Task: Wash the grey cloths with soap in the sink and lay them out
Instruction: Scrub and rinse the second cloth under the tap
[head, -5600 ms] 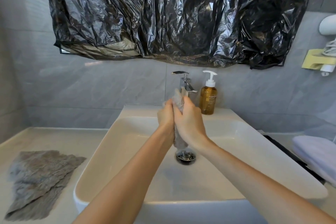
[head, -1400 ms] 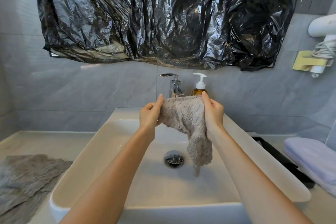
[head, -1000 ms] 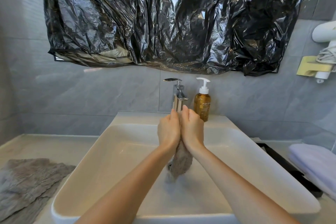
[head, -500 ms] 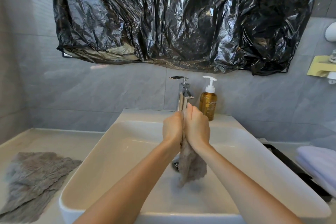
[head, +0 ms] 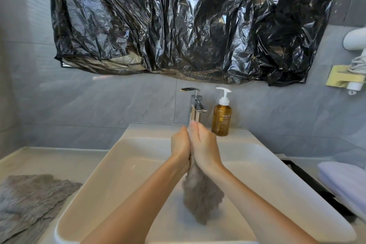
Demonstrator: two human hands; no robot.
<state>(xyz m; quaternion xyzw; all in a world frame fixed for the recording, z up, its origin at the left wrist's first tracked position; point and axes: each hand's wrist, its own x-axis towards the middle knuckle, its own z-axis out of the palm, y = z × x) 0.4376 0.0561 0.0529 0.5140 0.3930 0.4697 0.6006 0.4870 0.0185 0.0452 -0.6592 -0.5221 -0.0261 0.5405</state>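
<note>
A wet grey cloth [head: 201, 198] hangs bunched over the white sink [head: 126, 164], its upper part squeezed between my palms. My left hand [head: 180, 145] and my right hand [head: 205, 144] press flat against each other just in front of the chrome tap [head: 195, 108], fingers pointing up and blurred. The cloth's lower end dangles near the basin floor and hides the drain. A second grey cloth [head: 29, 202] lies spread flat on the counter to the left of the sink. An amber soap pump bottle [head: 221, 117] stands on the sink ledge right of the tap.
A black plastic sheet [head: 188, 25] covers the wall above the tap. Folded pale lilac towels [head: 344, 184] lie on the counter at the right beside a dark tray [head: 309, 182]. A white appliance in a yellow holder [head: 348, 77] hangs on the right wall.
The cloth was held spread open between both hands, then the hands came together over it. Since then they stay pressed palm to palm, rubbing, with the cloth swinging below.
</note>
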